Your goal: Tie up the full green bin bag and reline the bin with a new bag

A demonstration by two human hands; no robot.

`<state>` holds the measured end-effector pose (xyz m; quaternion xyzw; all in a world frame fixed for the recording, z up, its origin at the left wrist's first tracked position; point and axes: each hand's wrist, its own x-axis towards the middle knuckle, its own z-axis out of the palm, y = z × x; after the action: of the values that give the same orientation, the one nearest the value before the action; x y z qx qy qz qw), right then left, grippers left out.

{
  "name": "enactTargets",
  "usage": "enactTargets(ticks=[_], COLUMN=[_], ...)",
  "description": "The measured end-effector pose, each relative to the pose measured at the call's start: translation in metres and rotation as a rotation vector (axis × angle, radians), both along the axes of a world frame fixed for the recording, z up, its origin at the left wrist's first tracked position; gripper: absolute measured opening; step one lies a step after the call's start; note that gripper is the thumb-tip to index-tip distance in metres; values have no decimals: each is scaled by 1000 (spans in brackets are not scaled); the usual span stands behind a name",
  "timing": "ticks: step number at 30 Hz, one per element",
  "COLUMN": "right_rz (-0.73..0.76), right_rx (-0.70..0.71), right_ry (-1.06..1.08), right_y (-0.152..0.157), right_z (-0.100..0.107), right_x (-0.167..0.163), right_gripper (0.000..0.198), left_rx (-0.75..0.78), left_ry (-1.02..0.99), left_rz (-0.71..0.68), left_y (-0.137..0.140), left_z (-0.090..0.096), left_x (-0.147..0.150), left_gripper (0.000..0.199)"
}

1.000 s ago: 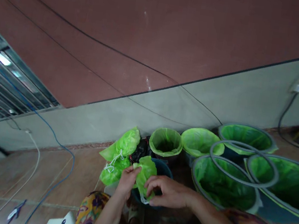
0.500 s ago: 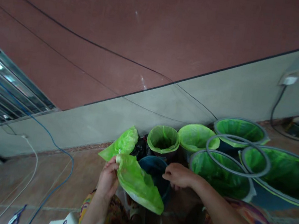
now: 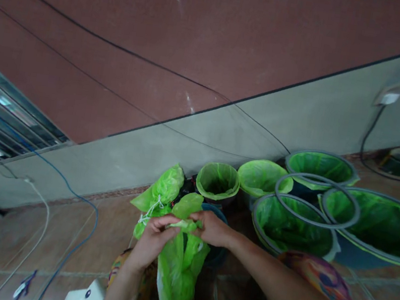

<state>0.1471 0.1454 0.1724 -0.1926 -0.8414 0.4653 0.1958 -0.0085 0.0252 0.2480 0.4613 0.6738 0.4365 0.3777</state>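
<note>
A thin green plastic bag [image 3: 181,272] hangs between my hands, its lower part dangling toward the floor. My left hand [image 3: 154,237] is closed on the bag's upper edge. From the other side my right hand [image 3: 213,228] pinches the same edge, close to the left. Behind the bag stands a dark blue bin [image 3: 217,255], partly covered by it and by my right hand. Just beyond my left hand lie green bags tied with white string [image 3: 168,185].
Several bins lined with green bags, such as the small bin [image 3: 216,192] and the large bin [image 3: 391,254], stand along the wall [image 3: 200,145]. A grey ring [image 3: 356,221] rests across the rims. Left on the floor are a blue cable [image 3: 75,246] and a white box [image 3: 89,299].
My right hand has moved left from over the blue bin and now grips the bag beside my left hand. The bag has swung from slanting sideways to hanging down.
</note>
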Motion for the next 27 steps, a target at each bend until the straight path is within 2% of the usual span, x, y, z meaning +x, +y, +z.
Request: enactTargets(ticks=[2, 5, 8, 11, 16, 19, 22, 25, 27], right_rz=[-79, -263, -456, -612, -813, -945, -1000, -1023, -1062], right_rx=[79, 193, 241, 265, 266, 286, 248, 120, 110], right_ry=[-170, -332, -430, -453, -377, -327, -267, -13, 307], right_y=[2, 9, 20, 33, 57, 69, 81, 85, 80], right_z=[-2, -3, 0, 7, 15, 13, 8, 11, 20], right_x=[0, 3, 10, 20, 44, 59, 70, 75, 77], right_gripper=[9, 14, 19, 30, 31, 32, 29, 30, 36], left_rx=[100, 193, 168, 127, 41, -34, -116, -184, -21], left_ry=[235, 640, 930, 1077, 1110, 1096, 1028, 771, 622], left_rz=[102, 337, 527, 630, 755, 802, 801, 825, 898], left_y=[3, -1, -10, -18, -28, -36, -39, -33, -26], left_z=[-7, -19, -30, -37, -39, -41, -40, -27, -10], left_x=[-14, -38, -56, -65, -80, -91, -98, -99, -96], left_gripper=[15, 21, 24, 24, 25, 27, 28, 28, 32])
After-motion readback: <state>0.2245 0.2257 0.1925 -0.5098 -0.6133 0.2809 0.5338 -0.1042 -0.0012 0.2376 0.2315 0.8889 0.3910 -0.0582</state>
